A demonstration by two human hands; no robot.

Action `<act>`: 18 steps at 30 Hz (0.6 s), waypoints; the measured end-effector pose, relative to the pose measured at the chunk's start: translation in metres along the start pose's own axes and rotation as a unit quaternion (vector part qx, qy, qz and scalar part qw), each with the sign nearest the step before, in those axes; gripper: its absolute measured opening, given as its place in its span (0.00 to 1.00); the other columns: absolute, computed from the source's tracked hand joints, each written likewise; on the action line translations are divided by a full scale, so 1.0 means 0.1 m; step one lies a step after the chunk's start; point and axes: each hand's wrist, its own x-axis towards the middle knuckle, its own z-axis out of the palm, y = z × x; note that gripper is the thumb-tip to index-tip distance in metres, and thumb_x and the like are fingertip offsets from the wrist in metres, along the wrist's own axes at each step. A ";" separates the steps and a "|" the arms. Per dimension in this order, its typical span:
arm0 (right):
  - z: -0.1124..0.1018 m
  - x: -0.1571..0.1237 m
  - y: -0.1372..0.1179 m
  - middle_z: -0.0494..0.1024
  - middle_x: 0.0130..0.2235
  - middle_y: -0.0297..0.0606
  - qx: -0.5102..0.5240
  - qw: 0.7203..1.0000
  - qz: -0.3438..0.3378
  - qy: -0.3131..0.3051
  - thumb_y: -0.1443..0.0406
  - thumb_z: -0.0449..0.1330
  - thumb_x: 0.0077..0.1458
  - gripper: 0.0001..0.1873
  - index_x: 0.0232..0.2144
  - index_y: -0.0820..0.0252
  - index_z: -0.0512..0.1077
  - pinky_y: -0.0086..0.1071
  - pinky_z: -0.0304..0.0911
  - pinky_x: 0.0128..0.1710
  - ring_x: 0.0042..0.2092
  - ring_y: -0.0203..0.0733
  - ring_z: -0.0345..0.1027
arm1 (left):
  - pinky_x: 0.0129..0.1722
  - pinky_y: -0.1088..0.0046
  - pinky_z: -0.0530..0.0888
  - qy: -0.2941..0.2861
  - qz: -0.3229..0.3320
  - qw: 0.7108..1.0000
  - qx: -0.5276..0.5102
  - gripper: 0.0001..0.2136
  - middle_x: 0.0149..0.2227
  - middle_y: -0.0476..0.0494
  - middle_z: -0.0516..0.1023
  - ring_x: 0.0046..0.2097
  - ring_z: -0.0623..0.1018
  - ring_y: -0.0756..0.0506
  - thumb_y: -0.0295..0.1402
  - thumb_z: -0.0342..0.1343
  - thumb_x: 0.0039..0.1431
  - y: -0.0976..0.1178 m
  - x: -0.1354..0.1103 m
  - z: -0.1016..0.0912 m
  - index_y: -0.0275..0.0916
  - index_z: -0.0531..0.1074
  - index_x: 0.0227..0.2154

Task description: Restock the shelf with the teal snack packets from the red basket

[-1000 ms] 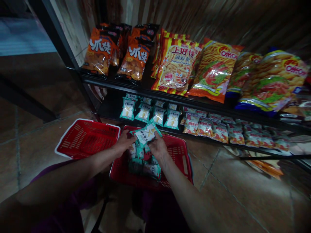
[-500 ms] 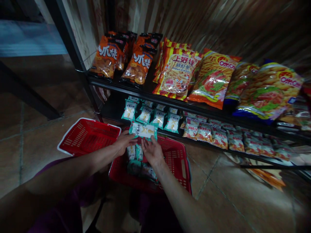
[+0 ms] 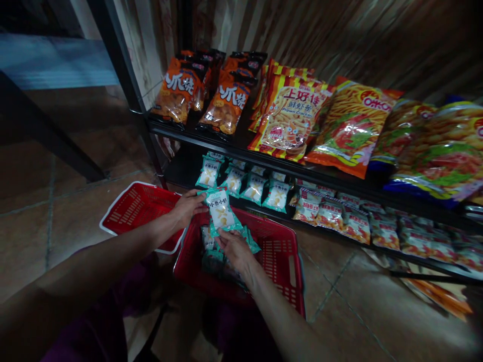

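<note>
A small white-and-teal snack bag (image 3: pixel 222 211), printed side up, is held tilted over a red shopping basket (image 3: pixel 281 251). My left hand (image 3: pixel 190 205) grips its upper left edge, fingers closed. At the bag's lower edge, my right hand (image 3: pixel 236 247) pinches with thumb and fingers. Another teal bag (image 3: pixel 249 239) shows just behind my right hand; whether that hand also holds it, I cannot tell. More of the same snack bags (image 3: pixel 212 261) lie inside the basket, partly hidden by my right hand and the held bag.
A second red basket (image 3: pixel 138 208) with a white rim stands to the left. Matching teal bags (image 3: pixel 253 187) and red-white bags (image 3: pixel 354 223) line the lower shelf. Larger prawn cracker bags (image 3: pixel 292 115) and orange bags (image 3: pixel 228 100) fill the shelf above. A black post (image 3: pixel 124 70) rises at left.
The held bag has turned from lying sideways to nearly upright. My right hand has shifted to its lower edge, and another teal bag now shows behind it. The view has moved slightly left.
</note>
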 end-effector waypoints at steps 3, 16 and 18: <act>0.01 -0.01 0.04 0.77 0.22 0.29 -0.008 1.000 0.005 -0.016 0.72 0.75 0.22 0.22 0.16 0.59 0.64 0.31 0.71 0.36 0.28 0.34 0.72 | 0.32 0.74 0.73 -0.005 0.020 0.999 0.029 0.02 0.29 0.46 0.77 0.31 0.75 0.50 0.26 0.60 0.50 0.07 -0.01 0.01 0.36 0.72 0.27; 0.01 -0.01 0.06 0.78 0.24 0.31 -0.061 0.996 0.006 -0.072 0.67 0.76 0.24 0.17 0.17 0.61 0.72 0.35 0.71 0.42 0.30 0.35 0.73 | 0.29 0.78 0.68 0.035 0.068 0.997 0.011 0.04 0.23 0.50 0.73 0.25 0.71 0.53 0.24 0.58 0.47 0.15 0.01 0.10 0.36 0.71 0.21; 0.00 -0.01 0.06 0.78 0.25 0.31 -0.074 0.993 0.001 -0.087 0.66 0.75 0.26 0.16 0.19 0.61 0.73 0.35 0.70 0.43 0.31 0.35 0.73 | 0.28 0.78 0.68 0.027 0.071 0.997 0.011 0.03 0.21 0.51 0.73 0.25 0.70 0.53 0.25 0.59 0.46 0.13 0.02 0.10 0.36 0.71 0.21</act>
